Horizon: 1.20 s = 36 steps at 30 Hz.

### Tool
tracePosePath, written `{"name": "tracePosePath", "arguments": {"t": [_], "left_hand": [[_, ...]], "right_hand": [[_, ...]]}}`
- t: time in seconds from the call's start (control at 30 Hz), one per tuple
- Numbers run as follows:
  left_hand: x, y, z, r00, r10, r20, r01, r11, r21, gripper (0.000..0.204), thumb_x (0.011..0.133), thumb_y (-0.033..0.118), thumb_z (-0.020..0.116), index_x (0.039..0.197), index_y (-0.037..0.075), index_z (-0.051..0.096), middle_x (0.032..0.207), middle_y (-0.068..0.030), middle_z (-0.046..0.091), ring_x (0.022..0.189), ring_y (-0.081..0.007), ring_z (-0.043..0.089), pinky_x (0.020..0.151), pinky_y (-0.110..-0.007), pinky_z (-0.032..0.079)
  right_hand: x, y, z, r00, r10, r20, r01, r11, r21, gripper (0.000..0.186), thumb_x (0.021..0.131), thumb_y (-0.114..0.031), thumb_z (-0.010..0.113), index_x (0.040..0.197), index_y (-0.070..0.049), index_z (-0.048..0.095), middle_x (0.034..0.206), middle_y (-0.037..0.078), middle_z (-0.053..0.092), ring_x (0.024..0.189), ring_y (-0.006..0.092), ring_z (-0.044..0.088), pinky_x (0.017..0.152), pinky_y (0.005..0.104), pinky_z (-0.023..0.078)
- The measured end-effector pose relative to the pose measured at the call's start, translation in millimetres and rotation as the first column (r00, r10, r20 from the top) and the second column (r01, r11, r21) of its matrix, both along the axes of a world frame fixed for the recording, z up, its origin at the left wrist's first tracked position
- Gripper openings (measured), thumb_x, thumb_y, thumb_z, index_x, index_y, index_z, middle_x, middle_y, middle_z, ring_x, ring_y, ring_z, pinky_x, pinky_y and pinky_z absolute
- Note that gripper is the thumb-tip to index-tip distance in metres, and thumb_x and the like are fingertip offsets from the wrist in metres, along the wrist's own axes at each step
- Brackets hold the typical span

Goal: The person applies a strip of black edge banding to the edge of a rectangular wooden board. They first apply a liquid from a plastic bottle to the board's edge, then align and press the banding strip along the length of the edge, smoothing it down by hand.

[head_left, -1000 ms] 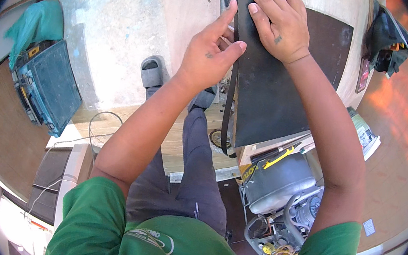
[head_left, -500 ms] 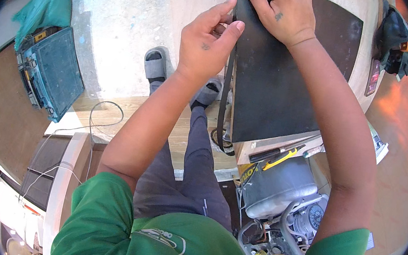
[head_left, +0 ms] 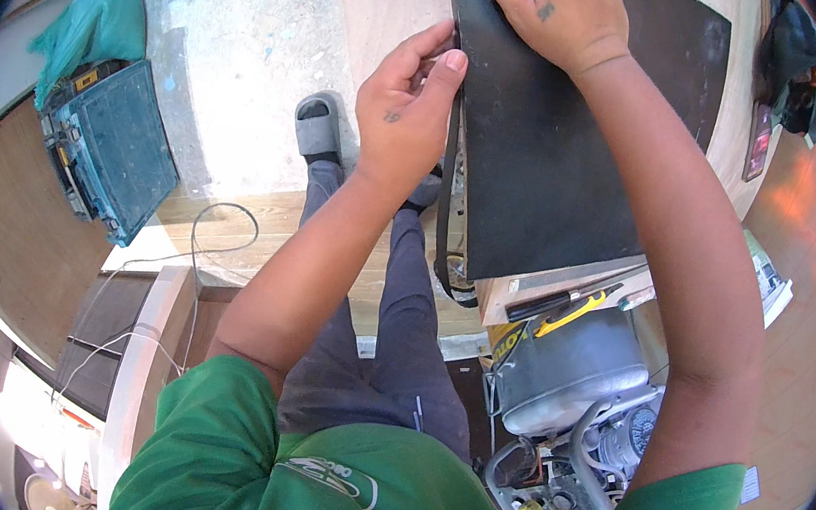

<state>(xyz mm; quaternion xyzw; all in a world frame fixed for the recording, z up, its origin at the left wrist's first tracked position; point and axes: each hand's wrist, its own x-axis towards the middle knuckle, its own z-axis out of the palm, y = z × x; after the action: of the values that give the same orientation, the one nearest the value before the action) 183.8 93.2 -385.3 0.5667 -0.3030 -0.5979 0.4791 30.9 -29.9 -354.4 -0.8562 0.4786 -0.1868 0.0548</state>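
A broad dark panel lies on the bench in front of me, to the right of my legs. Along its left edge a narrow black strip hangs down and curls at the bottom. My left hand is closed at that edge, thumb and fingers around the upper part of the strip; the exact grip is partly hidden. Higher up, my right hand rests on the panel's top face, its thumb stretched toward the same edge. Its other fingers are mostly cut off by the frame, and a dark patch shows beside the thumb.
On the bench end lie a yellow cutter and a black-handled tool. Below stands an air compressor with hoses. To the left are a teal case and a loose cable. A phone lies at the bench's right edge.
My left hand has shifted slightly left and down along the panel's edge. My right hand has slid a little farther up, its thumb nearer the edge. The view has tilted slightly.
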Motion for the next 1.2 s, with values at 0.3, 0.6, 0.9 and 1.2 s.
{"name": "tracePosePath", "arguments": {"t": [0.3,0.6,0.9,1.2], "left_hand": [[5,5,6,0.997,-0.019,0.071,0.015,0.998,0.056,0.024,0.09,0.012,0.076,0.11,-0.002,0.071,0.093,-0.0048,0.071,0.084,-0.0071,0.063,0.073,-0.021,0.05],[3,29,15,0.993,0.005,0.118,-0.027,0.982,0.189,0.021,0.088,0.016,0.079,0.102,0.0,0.076,0.087,-0.0028,0.074,0.073,-0.0048,0.062,0.066,-0.02,0.049],[2,28,16,0.988,-0.02,0.151,-0.006,0.986,0.167,0.02,0.089,0.017,0.079,0.1,0.0,0.077,0.085,-0.003,0.074,0.073,-0.0041,0.062,0.065,-0.02,0.049],[2,28,15,0.983,-0.038,0.177,0.008,0.986,0.169,0.021,0.089,0.017,0.078,0.099,-0.001,0.076,0.087,-0.0064,0.075,0.075,-0.0066,0.065,0.068,-0.022,0.052]], "right_hand": [[-1,-2,-3,1.0,0.006,0.014,-0.006,1.0,-0.015,0.027,0.094,-0.032,0.062,0.104,-0.008,0.069,0.098,0.015,0.066,0.108,0.0399,0.057,0.099,0.0478,0.045],[-1,-2,-4,1.0,0.01,0.012,-0.009,0.999,-0.033,0.028,0.094,-0.031,0.063,0.105,-0.007,0.07,0.099,0.015,0.067,0.108,0.0395,0.057,0.099,0.0467,0.045],[-2,-1,-5,1.0,-0.004,-0.006,0.004,1.0,-0.016,0.03,0.095,-0.032,0.062,0.107,-0.007,0.07,0.102,0.014,0.068,0.111,0.0383,0.057,0.101,0.0461,0.044],[0,0,-5,1.0,-0.018,-0.008,0.018,1.0,-0.019,0.029,0.095,-0.033,0.062,0.106,-0.007,0.07,0.103,0.013,0.068,0.111,0.0383,0.058,0.101,0.0459,0.045]]}}
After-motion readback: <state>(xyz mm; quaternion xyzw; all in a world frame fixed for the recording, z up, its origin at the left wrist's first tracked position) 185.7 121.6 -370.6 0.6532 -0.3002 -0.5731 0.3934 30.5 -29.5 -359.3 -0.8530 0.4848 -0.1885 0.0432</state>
